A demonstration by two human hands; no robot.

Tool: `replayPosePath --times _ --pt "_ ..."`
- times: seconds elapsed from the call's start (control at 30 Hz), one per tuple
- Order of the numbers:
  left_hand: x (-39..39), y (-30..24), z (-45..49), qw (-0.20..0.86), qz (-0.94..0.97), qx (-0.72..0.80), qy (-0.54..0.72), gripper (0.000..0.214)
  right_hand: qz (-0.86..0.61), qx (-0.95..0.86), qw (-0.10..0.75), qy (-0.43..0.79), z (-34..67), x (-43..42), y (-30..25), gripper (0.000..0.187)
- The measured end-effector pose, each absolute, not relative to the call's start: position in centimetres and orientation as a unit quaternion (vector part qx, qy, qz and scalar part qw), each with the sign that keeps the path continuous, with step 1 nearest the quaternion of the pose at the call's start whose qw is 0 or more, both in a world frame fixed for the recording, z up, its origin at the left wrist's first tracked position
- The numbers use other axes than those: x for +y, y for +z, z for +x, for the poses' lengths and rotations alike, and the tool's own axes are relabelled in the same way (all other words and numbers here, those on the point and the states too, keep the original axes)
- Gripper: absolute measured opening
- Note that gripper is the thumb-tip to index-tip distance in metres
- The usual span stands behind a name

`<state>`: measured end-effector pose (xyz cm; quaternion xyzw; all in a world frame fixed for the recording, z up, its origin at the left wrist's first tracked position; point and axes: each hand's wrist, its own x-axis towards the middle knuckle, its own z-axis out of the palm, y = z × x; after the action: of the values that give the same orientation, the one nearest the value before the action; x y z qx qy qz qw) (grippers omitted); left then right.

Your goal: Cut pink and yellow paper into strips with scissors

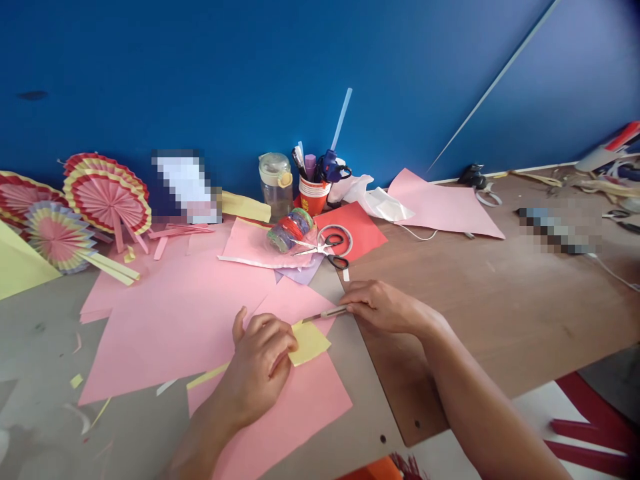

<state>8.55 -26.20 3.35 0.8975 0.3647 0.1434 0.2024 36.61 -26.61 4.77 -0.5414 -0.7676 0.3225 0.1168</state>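
My left hand (265, 360) is closed over a small piece of yellow paper (311, 344), which lies above sheets of pink paper (320, 393). Its fingers are curled and the thumb sticks up. In my right hand (375, 305) is a utility knife (334, 311), pinched near its end, with the blade pointing left along the upper edge of the yellow paper. Larger pink sheets (180, 313) spread out to the left of both hands.
Folded paper fans (107, 200) stand at the left. Scissors (330, 250), a roll of colourful cord (291, 230), a red paper cup (314, 197) of pens and a clear bottle (277, 187) sit along the blue partition (225, 80). Paper scraps (77, 381) lie at lower left.
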Motion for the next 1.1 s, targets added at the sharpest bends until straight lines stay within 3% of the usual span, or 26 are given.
replayPosePath --times 0.33,0.67,0.83,0.93,1.0,1.1 --pt "-25.8 3.0 8.3 0.192 0.899 0.371 0.134 0.026 -0.521 -0.802 0.108 0.270 36.0 -26.3 4.1 0.028" --pt "-24.9 1.6 8.3 0.222 0.821 0.503 0.152 0.018 -0.542 -0.810 0.055 0.216 35.3 -26.5 4.2 0.029" --pt "-24.7 0.2 8.6 0.180 0.794 0.547 0.194 0.017 -0.530 -0.817 0.035 0.225 35.2 -26.5 4.2 0.033" --pt "-25.0 0.0 8.9 0.113 0.775 0.567 0.257 0.037 -0.520 -0.821 0.033 0.232 35.3 -26.3 4.1 0.034" --pt "-25.4 0.3 9.1 0.054 0.794 0.525 0.303 0.050 -0.519 -0.821 0.034 0.237 35.4 -26.3 3.9 0.034" --pt "-25.9 0.8 9.5 0.012 0.863 0.389 0.321 0.048 -0.516 -0.819 0.040 0.247 35.6 -26.2 3.8 0.032"
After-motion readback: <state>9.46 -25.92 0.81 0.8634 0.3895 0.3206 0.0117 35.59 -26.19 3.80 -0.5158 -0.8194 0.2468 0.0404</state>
